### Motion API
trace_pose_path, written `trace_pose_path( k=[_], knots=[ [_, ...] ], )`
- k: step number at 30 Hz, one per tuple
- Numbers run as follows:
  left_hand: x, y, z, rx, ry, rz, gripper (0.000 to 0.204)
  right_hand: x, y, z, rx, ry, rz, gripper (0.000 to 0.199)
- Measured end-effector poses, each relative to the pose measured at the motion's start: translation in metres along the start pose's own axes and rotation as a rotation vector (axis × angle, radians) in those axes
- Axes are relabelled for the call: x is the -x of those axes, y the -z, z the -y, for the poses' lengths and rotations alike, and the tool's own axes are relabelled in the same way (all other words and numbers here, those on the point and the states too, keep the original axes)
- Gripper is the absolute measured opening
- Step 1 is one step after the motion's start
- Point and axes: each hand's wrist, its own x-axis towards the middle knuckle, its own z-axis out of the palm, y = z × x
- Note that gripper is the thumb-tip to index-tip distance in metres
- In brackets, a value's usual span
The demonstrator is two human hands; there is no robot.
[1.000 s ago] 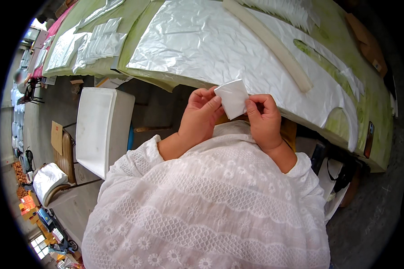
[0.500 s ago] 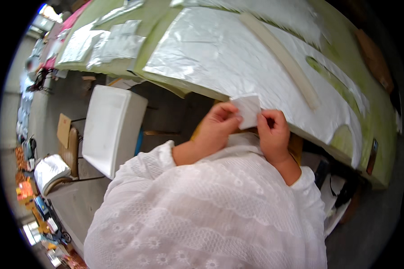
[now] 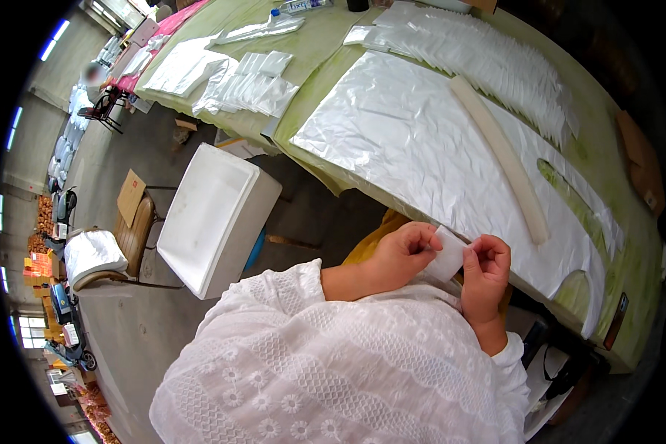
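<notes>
My left hand pinches one side of a small folded white plastic packet between thumb and fingertips. On its other side, my right hand grips it with curled fingers. The packet is held in front of my body, by the near edge of the table. Beyond my hands a large white plastic carrier bag, or a flat stack of them, lies spread out with its handle straps toward the right. Across it rests a long off-white strip.
A green cloth covers the table. Folded white plastic pieces lie in a long overlapping row at the back, and more folded packets sit farther left. On my left stand a white foam box and a brown chair.
My view has shifted, so table and hands appear lower and farther right. The packet is more tilted between my fingers, and both hands still hold it.
</notes>
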Motion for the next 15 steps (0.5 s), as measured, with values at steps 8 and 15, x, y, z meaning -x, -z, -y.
trace_pose_path(
  k=[8, 15],
  knots=[
    [-0.065, 0.099, -0.074, -0.133, -0.262, -0.122, 0.016, -0.007, 0.011, -0.003, 0.001, 0.039, -0.015, 0.021],
    [-0.186, 0.263, -0.204, -1.014, -0.106, -0.625, 0.039, -0.016, 0.001, -0.002, 0.053, 0.017, 0.131, 0.017]
  ],
)
